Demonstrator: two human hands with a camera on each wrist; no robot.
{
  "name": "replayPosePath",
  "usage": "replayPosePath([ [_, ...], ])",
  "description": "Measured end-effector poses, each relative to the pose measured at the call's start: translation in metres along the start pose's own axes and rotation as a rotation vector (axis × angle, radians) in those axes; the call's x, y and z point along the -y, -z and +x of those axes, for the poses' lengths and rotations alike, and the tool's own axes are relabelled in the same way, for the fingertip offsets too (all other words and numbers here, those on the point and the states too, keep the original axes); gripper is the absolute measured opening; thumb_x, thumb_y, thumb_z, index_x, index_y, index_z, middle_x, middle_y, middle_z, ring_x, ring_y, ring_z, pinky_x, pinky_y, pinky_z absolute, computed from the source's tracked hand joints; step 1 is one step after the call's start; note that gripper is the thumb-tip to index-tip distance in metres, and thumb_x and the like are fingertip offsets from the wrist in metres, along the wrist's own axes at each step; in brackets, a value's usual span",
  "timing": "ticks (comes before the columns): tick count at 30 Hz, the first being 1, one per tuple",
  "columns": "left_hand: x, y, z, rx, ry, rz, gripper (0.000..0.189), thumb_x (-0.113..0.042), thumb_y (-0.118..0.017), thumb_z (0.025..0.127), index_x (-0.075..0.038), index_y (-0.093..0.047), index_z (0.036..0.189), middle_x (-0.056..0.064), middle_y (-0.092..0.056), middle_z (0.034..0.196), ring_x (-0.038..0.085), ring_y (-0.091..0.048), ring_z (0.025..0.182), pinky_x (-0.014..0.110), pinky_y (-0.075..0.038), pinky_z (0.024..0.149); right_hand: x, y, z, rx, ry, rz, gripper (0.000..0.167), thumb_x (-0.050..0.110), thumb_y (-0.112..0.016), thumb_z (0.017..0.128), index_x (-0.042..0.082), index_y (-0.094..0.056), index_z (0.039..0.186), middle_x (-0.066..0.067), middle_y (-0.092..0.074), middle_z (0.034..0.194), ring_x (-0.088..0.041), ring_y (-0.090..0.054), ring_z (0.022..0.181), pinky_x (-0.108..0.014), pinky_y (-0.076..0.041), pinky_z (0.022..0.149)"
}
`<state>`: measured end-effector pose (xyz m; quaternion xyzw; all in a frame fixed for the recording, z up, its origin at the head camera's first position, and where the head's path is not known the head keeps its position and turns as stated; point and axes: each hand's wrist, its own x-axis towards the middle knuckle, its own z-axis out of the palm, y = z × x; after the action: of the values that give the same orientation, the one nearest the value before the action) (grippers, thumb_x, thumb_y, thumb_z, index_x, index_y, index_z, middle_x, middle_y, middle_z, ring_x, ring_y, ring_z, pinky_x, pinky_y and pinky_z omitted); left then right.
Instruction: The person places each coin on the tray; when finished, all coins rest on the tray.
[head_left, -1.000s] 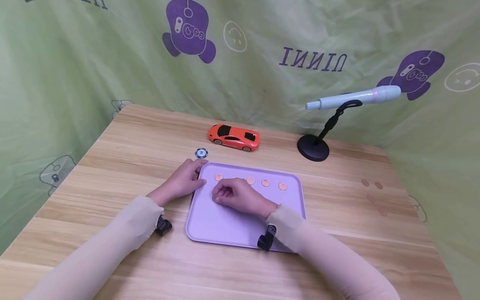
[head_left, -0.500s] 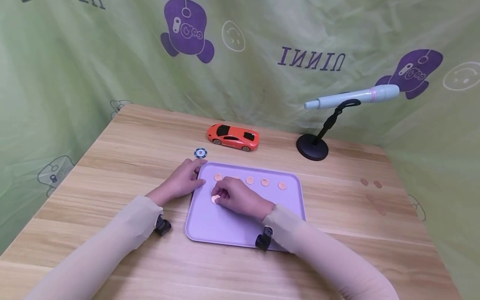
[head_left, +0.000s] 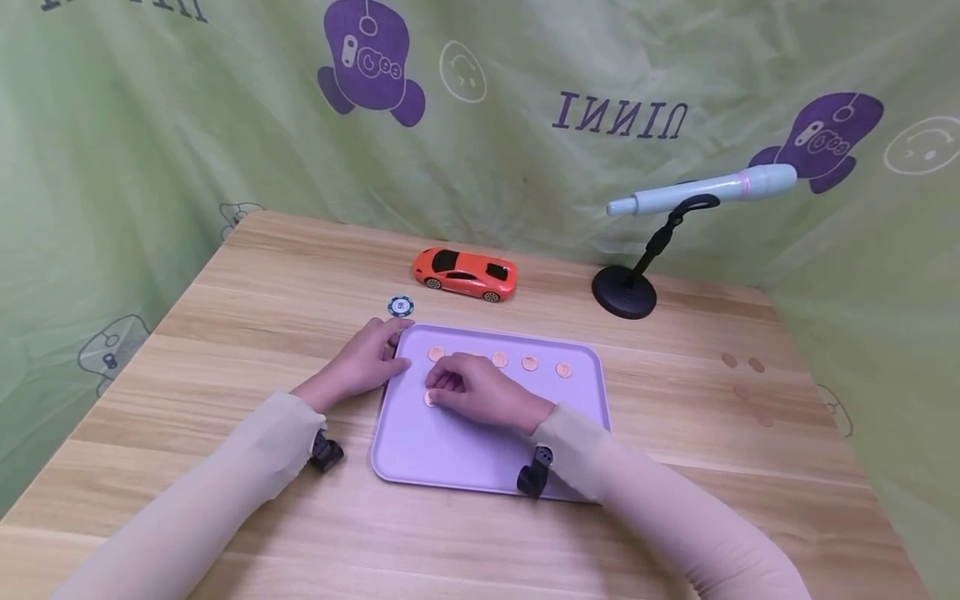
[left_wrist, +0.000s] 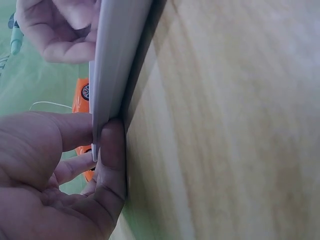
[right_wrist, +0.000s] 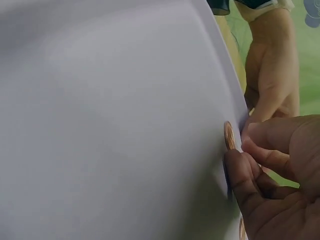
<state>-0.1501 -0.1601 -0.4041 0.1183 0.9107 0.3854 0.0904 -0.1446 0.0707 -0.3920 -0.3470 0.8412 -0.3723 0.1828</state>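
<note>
A purple tray (head_left: 487,467) lies on the wooden table. My left hand (head_left: 365,360) holds its left rim, thumb above and a finger beneath in the left wrist view. Several copper coins, among them one at the right end (head_left: 564,370), form a row along the tray's far side; my right hand (head_left: 480,390) partly hides one. Nearer to me, a separate coin (right_wrist: 229,135) lies flat on the tray. My right thumb touches this coin's edge, while the other fingers are bent loosely above it, a gap between them and the thumb.
Beyond the tray stand an orange toy car (head_left: 465,273) and a blue and white poker chip (head_left: 401,306). A light-blue microphone (head_left: 701,192) rests on a black stand (head_left: 624,292) at the back right. Green printed cloth (head_left: 517,158) hangs behind the table.
My right hand has stayed near the separate coin with small finger shifts, the coin showing more, then partly covered by the thumb. The left hand keeps its hold on the tray.
</note>
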Motion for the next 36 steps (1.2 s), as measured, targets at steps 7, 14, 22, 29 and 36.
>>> replayPosePath([
  [7, 0.000, -0.002, 0.001, 0.008, 0.029, -0.007, 0.061, -0.006, -0.067, 0.098, 0.003, -0.045, 0.153, 0.026, -0.054, 0.120, 0.023, -0.057, 0.088, 0.029, -0.050, 0.076, -0.016, 0.020, -0.022, -0.082, -0.051, 0.017, 0.014, 0.012, -0.067, 0.101, 0.005, -0.074, 0.110, -0.006, -0.072, 0.102, -0.011, -0.062, 0.091, -0.023, -0.055, 0.085],
  [14, -0.005, -0.001, 0.000, 0.015, 0.056, -0.021, 0.061, -0.007, -0.067, 0.099, 0.002, -0.044, 0.155, 0.026, -0.053, 0.123, 0.024, -0.058, 0.091, 0.028, -0.051, 0.075, -0.040, 0.053, -0.063, -0.259, -0.078, -0.034, 0.016, 0.007, -0.068, 0.099, 0.005, -0.076, 0.113, -0.009, -0.076, 0.110, -0.018, -0.068, 0.099, -0.029, -0.059, 0.090],
  [22, -0.005, 0.001, 0.001, 0.026, 0.062, -0.032, 0.061, -0.006, -0.066, 0.099, 0.001, -0.042, 0.155, 0.026, -0.052, 0.124, 0.025, -0.057, 0.093, 0.028, -0.052, 0.075, -0.096, 0.100, -0.130, -0.548, -0.192, -0.146, 0.014, 0.006, -0.067, 0.100, 0.000, -0.074, 0.110, -0.018, -0.076, 0.105, 0.001, -0.062, 0.091, -0.012, -0.053, 0.082],
  [29, -0.003, -0.001, 0.002, 0.033, 0.072, -0.015, 0.062, -0.008, -0.066, 0.100, -0.001, -0.042, 0.156, 0.024, -0.053, 0.124, 0.025, -0.057, 0.094, 0.029, -0.053, 0.078, -0.136, 0.130, -0.205, -0.713, -0.274, -0.243, 0.017, 0.002, -0.064, 0.100, -0.009, -0.069, 0.112, -0.029, -0.070, 0.105, 0.021, -0.048, 0.088, 0.001, -0.044, 0.077],
  [36, -0.001, 0.000, 0.002, 0.036, 0.079, -0.010, 0.062, -0.008, -0.066, 0.100, -0.001, -0.041, 0.157, 0.024, -0.053, 0.124, 0.024, -0.056, 0.094, 0.030, -0.052, 0.078, -0.164, 0.154, -0.268, -0.726, -0.379, -0.302, 0.026, 0.003, -0.064, 0.100, -0.014, -0.064, 0.119, -0.032, -0.065, 0.106, 0.021, -0.045, 0.085, -0.001, -0.042, 0.072],
])
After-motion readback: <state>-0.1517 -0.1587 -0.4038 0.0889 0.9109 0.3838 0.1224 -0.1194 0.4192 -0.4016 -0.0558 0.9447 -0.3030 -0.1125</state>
